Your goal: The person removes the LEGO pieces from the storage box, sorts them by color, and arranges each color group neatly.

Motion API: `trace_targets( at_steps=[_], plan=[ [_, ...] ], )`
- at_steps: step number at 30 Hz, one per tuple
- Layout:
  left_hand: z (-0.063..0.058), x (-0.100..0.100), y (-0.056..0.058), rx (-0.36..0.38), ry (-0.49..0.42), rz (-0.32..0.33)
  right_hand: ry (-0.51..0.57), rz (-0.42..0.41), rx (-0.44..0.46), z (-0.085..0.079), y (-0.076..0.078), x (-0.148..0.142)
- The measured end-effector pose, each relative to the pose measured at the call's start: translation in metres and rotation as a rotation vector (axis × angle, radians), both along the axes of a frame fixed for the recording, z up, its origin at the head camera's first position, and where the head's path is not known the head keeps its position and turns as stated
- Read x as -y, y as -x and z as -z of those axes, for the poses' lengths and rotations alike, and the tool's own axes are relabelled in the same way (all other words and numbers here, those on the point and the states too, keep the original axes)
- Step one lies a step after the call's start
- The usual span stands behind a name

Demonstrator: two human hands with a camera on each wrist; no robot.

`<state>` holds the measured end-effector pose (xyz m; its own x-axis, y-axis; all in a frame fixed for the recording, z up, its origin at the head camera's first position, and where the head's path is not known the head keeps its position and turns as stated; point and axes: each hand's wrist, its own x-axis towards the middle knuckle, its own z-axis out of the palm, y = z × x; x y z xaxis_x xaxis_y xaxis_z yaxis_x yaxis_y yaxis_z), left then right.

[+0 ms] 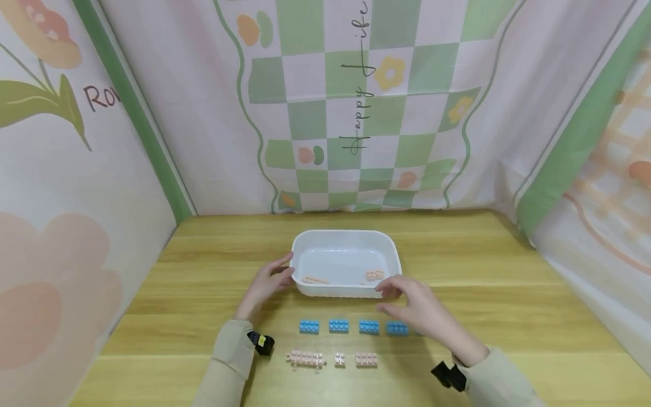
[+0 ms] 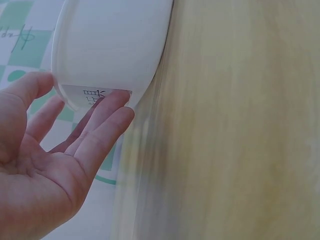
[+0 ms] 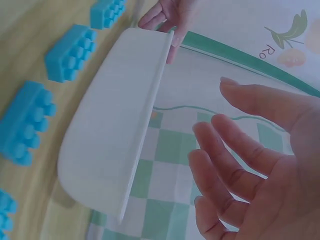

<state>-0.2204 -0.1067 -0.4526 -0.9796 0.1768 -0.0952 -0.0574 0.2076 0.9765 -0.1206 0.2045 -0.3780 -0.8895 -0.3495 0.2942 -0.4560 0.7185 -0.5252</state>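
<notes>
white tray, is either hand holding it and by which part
Nothing appears gripped: the left hand only touches the white tray at its left end, fingers not closed round it; the right hand holds nothing.

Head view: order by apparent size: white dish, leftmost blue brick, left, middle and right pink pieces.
1. White dish
2. Left pink piece
3. Right pink piece and leftmost blue brick: too alike to rank; the pink sits nearer the camera
4. Middle pink piece
</notes>
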Motion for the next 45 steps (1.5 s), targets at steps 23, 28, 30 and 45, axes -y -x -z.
trace_targets(
  at_steps=[23, 28, 30, 45],
  plan=[
    [0.0, 0.001, 0.003, 0.016, -0.008, -0.005, 0.024, -0.038, 0.114, -0.006, 0.068, 0.051],
    [0.001, 0.002, 0.002, 0.008, -0.017, -0.006, 0.014, -0.058, 0.137, 0.001, 0.08, 0.059],
    [0.001, 0.002, 0.002, -0.003, -0.017, -0.001, 0.003, -0.059, 0.137, 0.005, 0.086, 0.062],
    [0.006, 0.004, 0.007, 0.006, -0.023, -0.002, -0.08, -0.063, 0.204, 0.019, 0.108, 0.092]
  ],
)
